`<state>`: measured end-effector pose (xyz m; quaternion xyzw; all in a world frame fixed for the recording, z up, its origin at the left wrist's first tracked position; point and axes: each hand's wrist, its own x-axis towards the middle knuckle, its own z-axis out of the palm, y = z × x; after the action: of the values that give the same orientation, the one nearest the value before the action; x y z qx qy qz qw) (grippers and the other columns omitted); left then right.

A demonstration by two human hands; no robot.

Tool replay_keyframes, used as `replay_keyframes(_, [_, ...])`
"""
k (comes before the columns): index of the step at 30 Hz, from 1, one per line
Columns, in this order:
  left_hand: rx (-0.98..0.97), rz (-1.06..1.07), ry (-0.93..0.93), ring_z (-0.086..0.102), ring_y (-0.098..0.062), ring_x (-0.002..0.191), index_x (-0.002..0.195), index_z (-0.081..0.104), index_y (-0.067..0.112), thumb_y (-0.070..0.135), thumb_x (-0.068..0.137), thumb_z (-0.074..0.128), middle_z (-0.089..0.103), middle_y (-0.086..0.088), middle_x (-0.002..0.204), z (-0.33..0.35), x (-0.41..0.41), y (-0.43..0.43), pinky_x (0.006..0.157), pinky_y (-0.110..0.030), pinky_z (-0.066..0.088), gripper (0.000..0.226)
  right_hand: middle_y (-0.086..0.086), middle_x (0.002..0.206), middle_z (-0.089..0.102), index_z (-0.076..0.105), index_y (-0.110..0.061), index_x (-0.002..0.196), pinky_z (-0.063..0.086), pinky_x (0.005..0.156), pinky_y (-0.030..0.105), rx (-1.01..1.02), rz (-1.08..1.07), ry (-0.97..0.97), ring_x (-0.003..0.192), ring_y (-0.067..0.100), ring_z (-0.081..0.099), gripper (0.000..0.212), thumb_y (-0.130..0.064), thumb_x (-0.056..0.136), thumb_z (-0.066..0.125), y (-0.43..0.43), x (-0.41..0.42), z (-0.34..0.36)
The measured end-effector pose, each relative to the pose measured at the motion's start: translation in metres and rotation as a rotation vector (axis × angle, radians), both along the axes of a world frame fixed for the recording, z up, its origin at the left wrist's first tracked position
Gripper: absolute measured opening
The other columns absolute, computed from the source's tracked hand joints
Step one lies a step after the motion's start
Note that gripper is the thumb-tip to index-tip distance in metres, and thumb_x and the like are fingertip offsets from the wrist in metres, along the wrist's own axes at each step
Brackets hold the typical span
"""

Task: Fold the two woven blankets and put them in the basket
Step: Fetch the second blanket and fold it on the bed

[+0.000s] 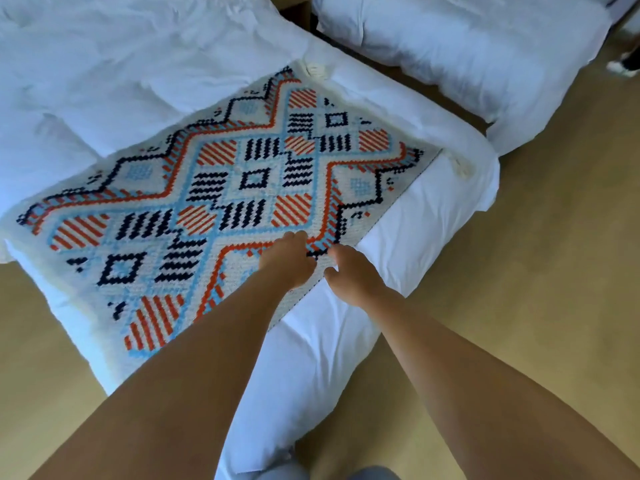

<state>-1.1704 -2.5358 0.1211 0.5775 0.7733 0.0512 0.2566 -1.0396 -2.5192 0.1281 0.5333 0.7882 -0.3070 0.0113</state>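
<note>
Reaching out from the bottom edge of the view, two bare forearms are stretching over the near corner of a white-quilted bed (311, 358), with tan carpet (519, 271) showing on either side of it. The left hand (287, 259) is resting on the near long edge of a cream woven blanket (214, 188) patterned with orange, navy and pale blue diamonds. Its fingers are curling down into the fabric and its thumb is tucking in at the edge, so it appears to be gripping the cloth. Just beside it, almost touching, the right hand (349, 275) is sitting right at that same edge where the blanket meets the white bedding. Its thumb is pointing toward the left hand, and its bent fingers are closing narrowly on the border, pinching it. Motion blur is softening the fingertips of both hands, so the exact hold is hard to read.

The woven blanket is lying spread out flat and diagonal across the foot of the bed, pattern side up, its near edge running along the mattress side. A cream tassel (460, 168) is hanging at its right corner, and another tassel (313, 69) is lying at its far corner. Beyond it, the rumpled white duvet is filling the upper left.

Farther off, across a narrow dark gap, a second white-covered bed (467, 46) is standing at the upper right. At the far right edge, a white and black shoe (623, 65) is showing on the carpet.
</note>
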Motion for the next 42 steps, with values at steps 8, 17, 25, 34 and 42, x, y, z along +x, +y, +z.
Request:
replay_keyframes(8, [0.01, 0.073, 0.038, 0.049, -0.029, 0.117, 0.136, 0.035, 0.013, 0.026, 0.09, 0.049, 0.046, -0.011, 0.134, 0.012, 0.065, 0.136, 0.09, -0.042, 0.047, 0.049, 0.01, 0.123, 0.052, 0.031, -0.012, 0.138, 0.043, 0.086, 0.036, -0.02, 0.04, 0.069, 0.114, 0.026, 0.05, 0.048, -0.018, 0.092, 0.043, 0.158, 0.07, 0.008])
replay_keyframes(17, [-0.018, 0.178, 0.049, 0.047, -0.03, 0.116, 0.136, 0.034, 0.013, 0.031, 0.092, 0.047, 0.044, -0.011, 0.134, 0.025, 0.161, 0.271, 0.086, -0.04, 0.042, 0.049, 0.009, 0.145, 0.038, 0.029, -0.013, 0.141, 0.039, 0.097, 0.037, -0.049, 0.169, 0.085, 0.131, 0.026, 0.039, 0.052, -0.019, 0.092, 0.042, 0.33, 0.16, 0.025])
replay_keyframes(25, [0.023, 0.386, -0.086, 0.048, -0.03, 0.119, 0.139, 0.032, 0.014, 0.03, 0.093, 0.048, 0.039, -0.011, 0.142, 0.019, 0.157, 0.397, 0.091, -0.041, 0.047, 0.051, 0.011, 0.103, 0.057, 0.048, -0.011, 0.114, 0.042, 0.071, 0.032, 0.05, 0.275, 0.105, 0.094, 0.032, 0.056, 0.029, -0.015, 0.085, 0.042, 0.463, 0.157, 0.027])
replay_keyframes(34, [-0.025, 0.43, -0.044, 0.058, -0.027, 0.099, 0.133, 0.038, 0.014, 0.03, 0.093, 0.046, 0.046, -0.009, 0.132, 0.005, 0.133, 0.532, 0.067, -0.033, 0.045, 0.044, 0.009, 0.139, 0.041, 0.037, -0.013, 0.135, 0.039, 0.094, 0.033, 0.072, 0.361, 0.014, 0.123, 0.025, 0.045, 0.046, -0.021, 0.09, 0.044, 0.603, 0.126, 0.015])
replay_keyframes(42, [-0.029, 0.655, -0.041, 0.058, -0.027, 0.1, 0.129, 0.04, 0.014, 0.032, 0.091, 0.046, 0.046, -0.009, 0.132, -0.024, 0.095, 0.619, 0.071, -0.035, 0.047, 0.042, 0.012, 0.137, 0.042, 0.038, -0.009, 0.134, 0.04, 0.094, 0.036, -0.006, 0.545, 0.02, 0.121, 0.028, 0.047, 0.045, -0.022, 0.091, 0.047, 0.714, 0.056, -0.013])
